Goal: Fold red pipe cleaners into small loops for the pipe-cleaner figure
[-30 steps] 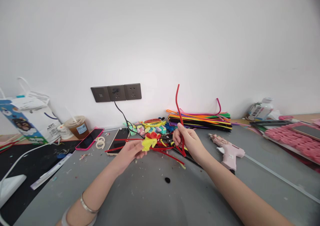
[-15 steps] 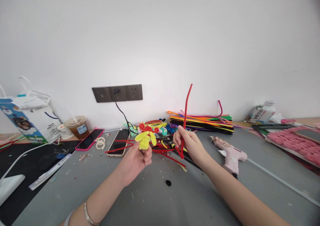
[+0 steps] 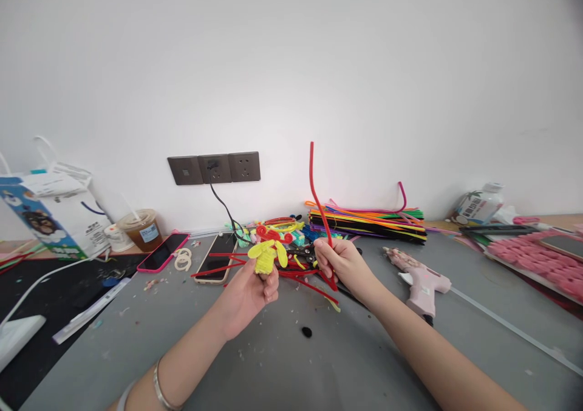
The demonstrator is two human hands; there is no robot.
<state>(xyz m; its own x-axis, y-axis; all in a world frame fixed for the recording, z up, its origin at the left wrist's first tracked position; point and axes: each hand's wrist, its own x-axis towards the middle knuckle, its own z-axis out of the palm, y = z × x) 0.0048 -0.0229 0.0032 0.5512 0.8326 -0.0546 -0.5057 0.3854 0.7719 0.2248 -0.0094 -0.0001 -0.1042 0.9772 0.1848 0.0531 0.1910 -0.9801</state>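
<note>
My left hand (image 3: 248, 295) is closed on a small yellow pipe-cleaner figure (image 3: 264, 259), holding it upright by its lower part; two rounded yellow flaps spread at its sides and red curls top it. In my right hand (image 3: 344, 265) a red pipe cleaner (image 3: 317, 192) is pinched between thumb and fingers. Its long end stands up and its lower end bends into a fold below the hand. Behind and between the hands lie loose red pipe cleaners (image 3: 314, 289) and black-handled scissors or pliers (image 3: 307, 253), partly hidden.
A bundle of coloured pipe cleaners (image 3: 368, 224) lies against the wall. To the right is a pink glue gun (image 3: 421, 283) with a long glue stick. Two phones, one pink-edged (image 3: 163, 253), and a drink cup (image 3: 141, 229) stand left. A black oval piece (image 3: 306, 332) lies in front.
My left hand has turned the yellow figure from tilted to upright. The red pipe cleaner's upper end swung right, then back left, in my right hand.
</note>
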